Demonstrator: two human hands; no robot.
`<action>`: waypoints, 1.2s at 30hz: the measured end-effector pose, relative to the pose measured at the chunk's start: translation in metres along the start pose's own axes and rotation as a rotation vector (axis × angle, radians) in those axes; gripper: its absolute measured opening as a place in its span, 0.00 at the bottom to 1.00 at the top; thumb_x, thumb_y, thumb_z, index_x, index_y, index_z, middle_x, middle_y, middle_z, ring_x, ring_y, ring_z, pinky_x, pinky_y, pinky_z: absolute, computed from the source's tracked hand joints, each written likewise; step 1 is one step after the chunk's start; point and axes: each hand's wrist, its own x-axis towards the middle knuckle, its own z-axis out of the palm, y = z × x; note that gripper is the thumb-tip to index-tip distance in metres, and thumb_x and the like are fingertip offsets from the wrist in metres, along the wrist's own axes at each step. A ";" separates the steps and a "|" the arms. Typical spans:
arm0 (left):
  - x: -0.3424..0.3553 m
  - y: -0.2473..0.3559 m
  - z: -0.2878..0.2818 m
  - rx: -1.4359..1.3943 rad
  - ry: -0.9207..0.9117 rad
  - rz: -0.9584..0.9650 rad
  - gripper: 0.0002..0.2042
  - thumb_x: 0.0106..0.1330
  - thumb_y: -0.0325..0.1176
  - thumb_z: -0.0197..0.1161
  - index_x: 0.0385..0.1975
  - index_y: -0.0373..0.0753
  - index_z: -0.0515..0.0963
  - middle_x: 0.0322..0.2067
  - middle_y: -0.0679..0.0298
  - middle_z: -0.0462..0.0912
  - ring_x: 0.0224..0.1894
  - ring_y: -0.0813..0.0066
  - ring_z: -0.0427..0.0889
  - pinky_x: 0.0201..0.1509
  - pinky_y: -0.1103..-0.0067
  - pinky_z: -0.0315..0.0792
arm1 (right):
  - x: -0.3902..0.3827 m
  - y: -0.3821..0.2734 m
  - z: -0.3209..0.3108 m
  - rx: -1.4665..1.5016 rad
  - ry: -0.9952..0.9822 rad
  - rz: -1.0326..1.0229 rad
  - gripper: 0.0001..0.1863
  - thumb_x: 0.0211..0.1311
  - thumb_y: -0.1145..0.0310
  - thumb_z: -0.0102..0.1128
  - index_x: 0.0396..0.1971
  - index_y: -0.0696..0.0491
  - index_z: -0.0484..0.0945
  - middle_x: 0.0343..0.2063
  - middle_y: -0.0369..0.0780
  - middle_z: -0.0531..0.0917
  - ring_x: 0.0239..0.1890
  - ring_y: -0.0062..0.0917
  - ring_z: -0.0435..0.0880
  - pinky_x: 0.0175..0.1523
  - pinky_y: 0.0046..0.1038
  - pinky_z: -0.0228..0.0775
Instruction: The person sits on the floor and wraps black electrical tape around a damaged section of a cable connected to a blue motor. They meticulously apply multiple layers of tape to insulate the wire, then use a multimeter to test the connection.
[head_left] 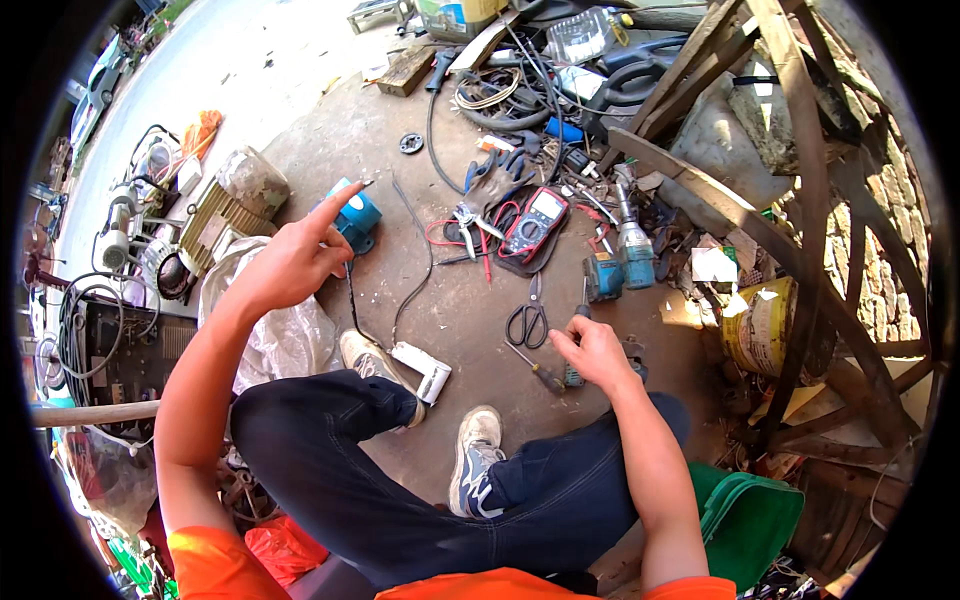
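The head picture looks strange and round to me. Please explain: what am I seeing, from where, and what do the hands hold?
A camera worn on a person's head looks down, and its wide lens bends the edges. The person sits over a concrete floor with legs crossed. The left hand is raised, holds nothing, and points a finger toward a blue motor. The right hand grips a screwdriver. On the floor lie scissors, a red meter, a blue drill and cables.

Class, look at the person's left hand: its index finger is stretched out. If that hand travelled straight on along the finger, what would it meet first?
Most likely the blue power tool just beyond the left hand, though depth is unclear.
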 end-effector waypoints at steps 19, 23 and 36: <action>-0.091 0.103 0.085 0.310 -0.450 0.489 0.27 0.58 0.35 0.66 0.58 0.36 0.70 0.38 0.50 0.83 0.41 0.48 0.81 0.45 0.67 0.74 | -0.302 0.102 -0.122 0.055 1.158 0.132 0.16 0.55 0.70 0.62 0.45 0.56 0.78 0.39 0.43 0.80 0.41 0.30 0.80 0.47 0.28 0.73; -0.082 0.098 0.102 0.371 -0.496 0.422 0.26 0.59 0.35 0.66 0.58 0.37 0.69 0.38 0.49 0.83 0.43 0.47 0.81 0.46 0.66 0.73 | -0.420 0.193 -0.114 0.046 1.306 0.477 0.16 0.57 0.71 0.61 0.46 0.56 0.78 0.40 0.40 0.83 0.41 0.23 0.80 0.49 0.25 0.72; -0.096 0.050 0.031 0.339 -0.289 0.100 0.24 0.64 0.37 0.63 0.59 0.36 0.69 0.38 0.52 0.84 0.41 0.61 0.83 0.47 0.71 0.74 | -0.379 0.240 -0.080 -0.182 1.045 0.349 0.21 0.58 0.72 0.61 0.52 0.60 0.73 0.54 0.51 0.74 0.59 0.44 0.71 0.63 0.37 0.63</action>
